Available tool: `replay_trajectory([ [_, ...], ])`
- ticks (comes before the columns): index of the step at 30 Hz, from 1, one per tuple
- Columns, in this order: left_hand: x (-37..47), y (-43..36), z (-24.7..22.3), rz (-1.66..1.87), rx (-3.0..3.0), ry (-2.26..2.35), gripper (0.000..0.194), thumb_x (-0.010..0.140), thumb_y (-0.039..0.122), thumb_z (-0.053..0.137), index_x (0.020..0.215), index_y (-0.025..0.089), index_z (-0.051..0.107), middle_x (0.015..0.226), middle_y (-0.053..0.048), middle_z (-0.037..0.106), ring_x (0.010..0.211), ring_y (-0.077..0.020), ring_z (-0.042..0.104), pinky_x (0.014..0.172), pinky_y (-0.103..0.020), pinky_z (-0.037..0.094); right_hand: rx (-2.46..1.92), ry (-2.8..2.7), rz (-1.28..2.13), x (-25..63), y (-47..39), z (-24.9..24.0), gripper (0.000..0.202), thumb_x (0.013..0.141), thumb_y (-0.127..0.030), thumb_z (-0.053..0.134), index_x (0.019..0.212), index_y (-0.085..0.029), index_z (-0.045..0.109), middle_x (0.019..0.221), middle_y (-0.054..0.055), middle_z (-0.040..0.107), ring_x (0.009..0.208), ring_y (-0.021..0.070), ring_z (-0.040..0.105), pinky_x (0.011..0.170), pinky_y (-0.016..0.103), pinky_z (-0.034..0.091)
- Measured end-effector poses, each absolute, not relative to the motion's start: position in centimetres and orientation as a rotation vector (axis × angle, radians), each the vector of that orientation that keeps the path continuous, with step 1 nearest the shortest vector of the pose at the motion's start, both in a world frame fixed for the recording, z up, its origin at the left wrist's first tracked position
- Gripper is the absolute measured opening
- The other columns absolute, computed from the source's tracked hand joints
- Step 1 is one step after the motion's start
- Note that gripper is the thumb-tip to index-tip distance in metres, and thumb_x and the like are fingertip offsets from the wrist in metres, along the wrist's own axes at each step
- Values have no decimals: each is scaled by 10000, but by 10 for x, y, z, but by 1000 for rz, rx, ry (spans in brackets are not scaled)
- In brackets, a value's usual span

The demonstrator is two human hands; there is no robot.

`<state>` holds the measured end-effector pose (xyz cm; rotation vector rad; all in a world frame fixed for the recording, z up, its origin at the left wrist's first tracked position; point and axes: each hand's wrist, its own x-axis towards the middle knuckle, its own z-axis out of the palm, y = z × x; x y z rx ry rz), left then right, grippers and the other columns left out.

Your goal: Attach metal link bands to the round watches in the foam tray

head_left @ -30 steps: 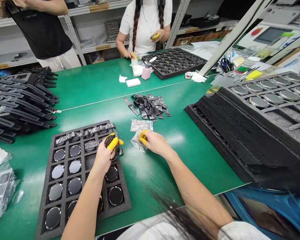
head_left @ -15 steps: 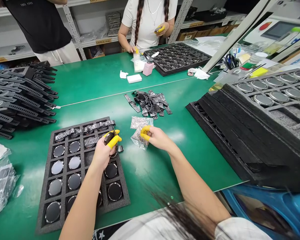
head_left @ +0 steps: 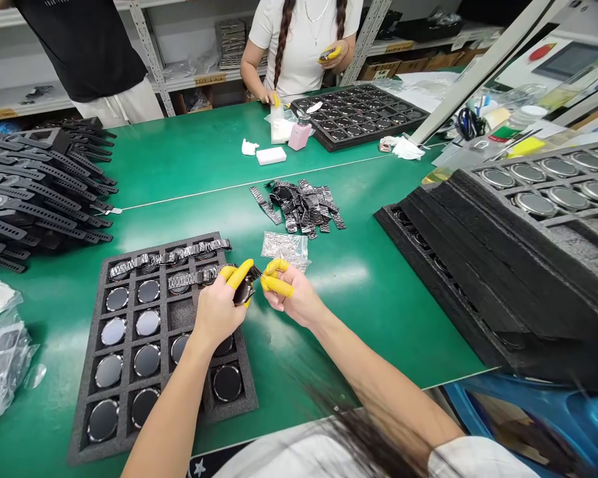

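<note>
My left hand [head_left: 223, 302], with yellow finger covers, holds a round dark watch [head_left: 242, 292] above the right side of a grey foam tray [head_left: 90, 372]. Round watch heads fill many of the tray's compartments, and black link bands lie across its far rows. My right hand [head_left: 289, 292], also with yellow finger covers, is pinched close beside the watch; a thin pin seems to show at its fingertips. Just beyond it lie plastic bags of small metal pins [head_left: 284, 245], partly hidden by the fingers. Farther back is a pile of black link bands [head_left: 306, 207].
Black strapped pieces [head_left: 34, 192] are stacked at the left, near plastic bags [head_left: 2, 358]. Stacked foam trays [head_left: 503, 265] stand at the right. Across the green table [head_left: 179, 159], a person in white works by another tray [head_left: 359, 116], a pink bottle [head_left: 299, 134] and a white block [head_left: 271, 156].
My right hand has left the pin bags and moved toward me and left, up to the watch. My left hand has moved right and turned the watch toward it.
</note>
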<state>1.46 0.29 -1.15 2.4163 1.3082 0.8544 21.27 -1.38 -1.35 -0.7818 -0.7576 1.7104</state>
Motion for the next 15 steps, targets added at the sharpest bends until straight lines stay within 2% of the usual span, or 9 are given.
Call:
replay_trajectory([
  [5,17,3,-9,891,2307,1255,571,861,165,671,1418,288,677,1254,-89,716,1084,-267,729,918,-336,607,-837,-781,1623,212,-11,-20,541,744,-504,918,935,-256,476,742,-71,557,482,82,443,387,193,318],
  [9,25,-1,-2,856,1841,1073,462,872,256,723,1334,262,736,1151,-86,758,1028,-252,723,910,-353,603,-1014,-968,1166,210,-18,-28,480,766,-562,892,858,-259,531,795,-16,558,598,143,500,484,275,448],
  [12,30,-4,7,738,1366,948,452,788,403,852,1192,211,789,962,-76,775,774,-196,688,650,-274,560,-1050,-1099,962,216,-19,-28,452,737,-609,906,889,-269,651,849,25,574,731,197,519,610,337,491],
  [14,31,-5,13,663,1155,914,501,703,461,924,1103,186,798,825,-53,746,566,-112,539,477,-204,392,-992,-1217,999,222,-15,-25,439,755,-636,887,956,-281,722,933,54,595,807,221,537,655,360,493],
  [15,32,-6,15,631,1088,897,512,682,475,940,1070,174,796,786,-44,729,506,-74,449,440,-188,305,-958,-1268,1034,224,-13,-23,417,780,-641,868,957,-283,746,978,67,600,848,229,548,685,371,499],
])
